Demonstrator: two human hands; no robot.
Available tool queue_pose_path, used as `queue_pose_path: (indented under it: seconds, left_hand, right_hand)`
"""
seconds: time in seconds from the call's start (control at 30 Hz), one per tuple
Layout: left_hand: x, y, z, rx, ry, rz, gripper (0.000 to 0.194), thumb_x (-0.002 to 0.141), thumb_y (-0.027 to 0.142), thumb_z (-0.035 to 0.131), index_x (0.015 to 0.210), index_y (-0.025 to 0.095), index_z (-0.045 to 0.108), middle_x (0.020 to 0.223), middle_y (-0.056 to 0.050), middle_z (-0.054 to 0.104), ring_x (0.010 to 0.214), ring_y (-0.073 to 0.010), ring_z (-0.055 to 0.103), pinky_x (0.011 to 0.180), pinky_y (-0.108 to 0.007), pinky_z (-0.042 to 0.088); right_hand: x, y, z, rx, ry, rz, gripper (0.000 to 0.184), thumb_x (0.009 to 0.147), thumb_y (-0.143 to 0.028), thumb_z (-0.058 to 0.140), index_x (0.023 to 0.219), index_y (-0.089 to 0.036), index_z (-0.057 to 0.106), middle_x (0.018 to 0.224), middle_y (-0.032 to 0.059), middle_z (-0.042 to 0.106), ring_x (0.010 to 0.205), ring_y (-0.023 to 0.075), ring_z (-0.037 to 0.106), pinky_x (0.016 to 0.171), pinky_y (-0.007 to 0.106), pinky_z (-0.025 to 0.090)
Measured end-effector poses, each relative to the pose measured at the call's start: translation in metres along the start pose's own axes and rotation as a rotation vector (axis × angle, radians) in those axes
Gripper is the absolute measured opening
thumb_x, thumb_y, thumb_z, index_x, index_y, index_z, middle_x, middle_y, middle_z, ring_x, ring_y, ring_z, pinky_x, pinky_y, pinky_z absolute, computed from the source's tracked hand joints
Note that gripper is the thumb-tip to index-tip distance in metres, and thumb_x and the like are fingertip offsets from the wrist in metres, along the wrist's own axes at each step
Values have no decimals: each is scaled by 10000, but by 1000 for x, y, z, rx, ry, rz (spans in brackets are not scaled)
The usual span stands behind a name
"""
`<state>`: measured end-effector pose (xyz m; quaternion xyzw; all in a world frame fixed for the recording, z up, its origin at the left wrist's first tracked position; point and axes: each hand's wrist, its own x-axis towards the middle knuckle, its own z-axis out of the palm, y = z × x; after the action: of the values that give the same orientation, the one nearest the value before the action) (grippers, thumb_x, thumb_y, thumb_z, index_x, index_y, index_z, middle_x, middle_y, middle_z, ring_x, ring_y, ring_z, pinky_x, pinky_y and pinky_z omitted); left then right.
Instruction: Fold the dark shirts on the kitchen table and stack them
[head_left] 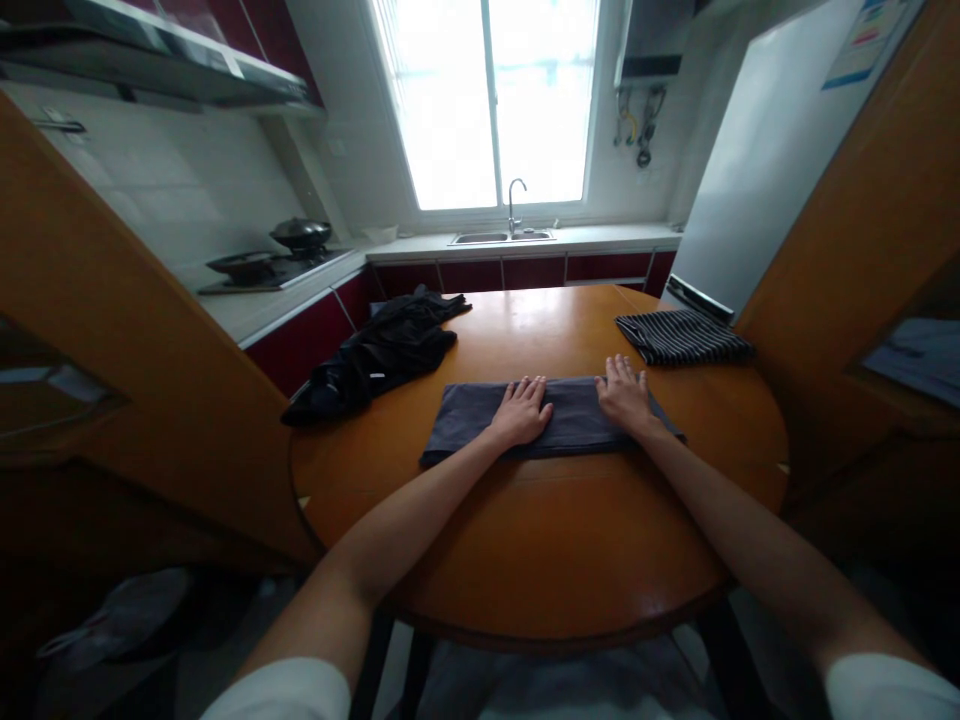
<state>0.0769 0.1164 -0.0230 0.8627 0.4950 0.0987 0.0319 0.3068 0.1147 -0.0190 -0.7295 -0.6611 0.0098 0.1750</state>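
A dark grey-purple folded garment (574, 415) lies as a flat long strip across the middle of the round wooden table (540, 540). Pressed flat on its centre-left part is my left hand (523, 410), fingers out. My right hand (624, 393) rests open on the garment's right part, its fingertips reaching the far edge. Neither hand grips the cloth. The exact kind of garment cannot be told from its folded shape.
A rumpled black garment (382, 350) lies at the table's left edge. At the back right sits a folded black-and-white striped cloth (684, 336). Beyond are a counter with a sink (502, 238), a stove with pans (300, 235), and a fridge (780, 150) on the right.
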Motion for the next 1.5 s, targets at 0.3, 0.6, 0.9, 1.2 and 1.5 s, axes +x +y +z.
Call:
queue_pose_path:
  seconds: [0.3, 0.6, 0.9, 1.2, 1.5]
  left_hand:
    - [-7, -25, -2, 5, -18, -122, 756, 1010, 618, 212, 1609, 157, 211, 1674, -120, 191, 1553, -289, 138, 1239, -542, 123]
    - [-58, -118, -27, 64, -56, -504, 709, 1012, 573, 209, 1598, 177, 252, 1669, -135, 201, 1545, -301, 173, 1219, -544, 197]
    - [-57, -144, -44, 9, 75, -599, 530, 990, 417, 444, 1481, 218, 471, 1446, -144, 537, 1336, -319, 476, 1102, -447, 391]
    - [-44, -162, -46, -114, 125, -667, 321, 908, 479, 631, 1116, 239, 683, 1274, -107, 585, 1254, -312, 510, 1052, -429, 418]
    - [-36, -167, -39, -374, 218, -549, 326, 830, 329, 753, 1090, 181, 625, 1071, -76, 697, 992, -208, 650, 907, -331, 491]
  right_hand:
    - [-18, -49, 21, -22, -202, -335, 625, 1028, -476, 296, 1581, -186, 326, 1672, 128, 212, 1543, 271, 164, 1218, 535, 156]
    - [-17, -46, 20, -22, -214, -313, 628, 1027, -464, 303, 1590, -187, 304, 1676, 128, 193, 1546, 274, 151, 1218, 538, 156]
    - [-20, -48, 15, -26, -207, -305, 614, 1028, -438, 328, 1578, -165, 335, 1666, 144, 222, 1541, 285, 170, 1219, 535, 169]
    - [-19, -46, 21, -23, -189, -303, 614, 1023, -437, 331, 1576, -170, 339, 1666, 136, 228, 1540, 279, 174, 1221, 531, 161]
    - [-20, -47, 19, -17, -186, -301, 602, 1028, -427, 346, 1569, -162, 350, 1659, 153, 241, 1536, 292, 185, 1215, 549, 178]
